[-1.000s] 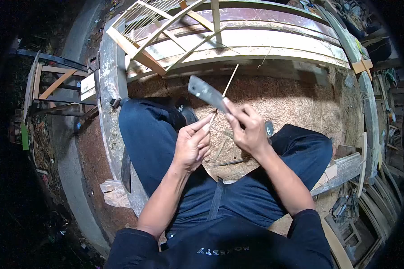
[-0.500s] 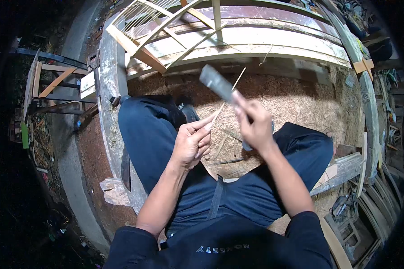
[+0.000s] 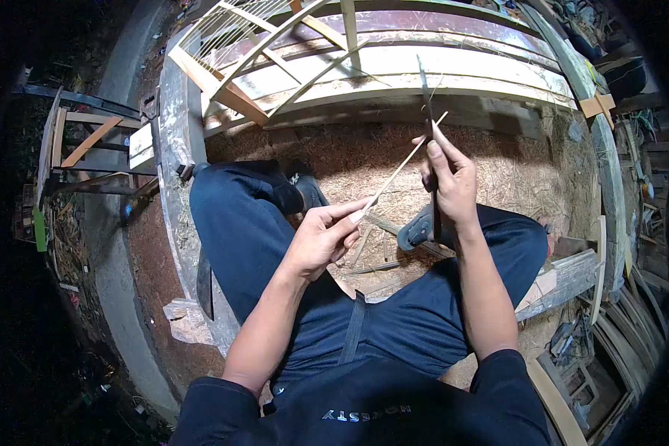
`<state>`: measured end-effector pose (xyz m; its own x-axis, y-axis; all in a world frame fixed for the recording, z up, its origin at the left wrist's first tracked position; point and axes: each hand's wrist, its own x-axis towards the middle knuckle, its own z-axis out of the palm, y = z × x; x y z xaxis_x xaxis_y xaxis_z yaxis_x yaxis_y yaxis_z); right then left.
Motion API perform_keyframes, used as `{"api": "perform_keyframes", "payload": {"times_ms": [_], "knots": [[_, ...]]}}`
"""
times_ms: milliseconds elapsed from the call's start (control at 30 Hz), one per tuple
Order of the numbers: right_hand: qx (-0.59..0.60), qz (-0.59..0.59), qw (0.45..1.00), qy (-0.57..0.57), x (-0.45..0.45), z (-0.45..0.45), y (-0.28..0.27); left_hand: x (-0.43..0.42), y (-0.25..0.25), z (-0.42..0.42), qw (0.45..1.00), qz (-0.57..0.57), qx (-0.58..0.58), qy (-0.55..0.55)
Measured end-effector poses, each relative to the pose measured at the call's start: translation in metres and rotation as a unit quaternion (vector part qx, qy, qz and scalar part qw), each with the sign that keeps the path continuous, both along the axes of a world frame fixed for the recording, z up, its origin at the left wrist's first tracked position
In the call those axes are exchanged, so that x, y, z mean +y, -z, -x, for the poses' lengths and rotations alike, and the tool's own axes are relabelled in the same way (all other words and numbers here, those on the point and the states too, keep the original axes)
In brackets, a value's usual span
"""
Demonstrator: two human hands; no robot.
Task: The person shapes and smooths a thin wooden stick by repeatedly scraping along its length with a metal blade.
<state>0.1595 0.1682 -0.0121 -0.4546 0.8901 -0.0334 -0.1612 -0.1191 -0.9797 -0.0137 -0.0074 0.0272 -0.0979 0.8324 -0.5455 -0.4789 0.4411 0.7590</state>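
My left hand [image 3: 321,239] pinches the lower end of a thin pale stick [image 3: 403,165], which slants up to the right. My right hand [image 3: 453,178] is closed around a dark flat blade [image 3: 426,93], seen nearly edge-on and pointing up. The stick's upper end reaches the blade beside my right thumb; whether the right fingers also touch the stick is hard to tell. Both hands are above my bent legs and the shavings-covered ground.
A wooden frame with thin rods [image 3: 256,52] rests at the upper left on long pale planks [image 3: 394,68]. A weathered beam [image 3: 177,141] runs along the left. Wood shavings [image 3: 498,175] cover the ground, and a sandal [image 3: 416,229] shows below my right hand.
The blade has turned from a broad slanted view to nearly upright and edge-on. My right hand has moved right, up along the stick, and the stick now leans further right.
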Motion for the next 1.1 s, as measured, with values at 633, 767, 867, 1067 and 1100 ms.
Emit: {"api": "perform_keyframes", "payload": {"times_ms": [633, 767, 867, 1067, 1100], "knots": [[-0.250, -0.303, 0.915, -0.089, -0.083, 0.029, -0.013, -0.002, 0.013, -0.008, 0.973, -0.067, -0.080, -0.206], [-0.248, -0.336, 0.898, -0.137, -0.088, 0.026, -0.010, -0.002, 0.021, -0.003, 0.972, -0.043, -0.020, -0.231], [-0.218, -0.337, 0.909, -0.114, -0.090, 0.029, -0.010, -0.001, 0.005, -0.004, 0.970, -0.035, -0.054, -0.233], [-0.228, -0.340, 0.903, -0.129, -0.090, 0.027, -0.005, 0.005, -0.001, -0.004, 0.968, 0.012, -0.085, -0.235], [-0.194, -0.358, 0.906, -0.117, -0.100, 0.028, -0.005, 0.004, -0.005, -0.003, 0.961, 0.005, -0.128, -0.247]]}}
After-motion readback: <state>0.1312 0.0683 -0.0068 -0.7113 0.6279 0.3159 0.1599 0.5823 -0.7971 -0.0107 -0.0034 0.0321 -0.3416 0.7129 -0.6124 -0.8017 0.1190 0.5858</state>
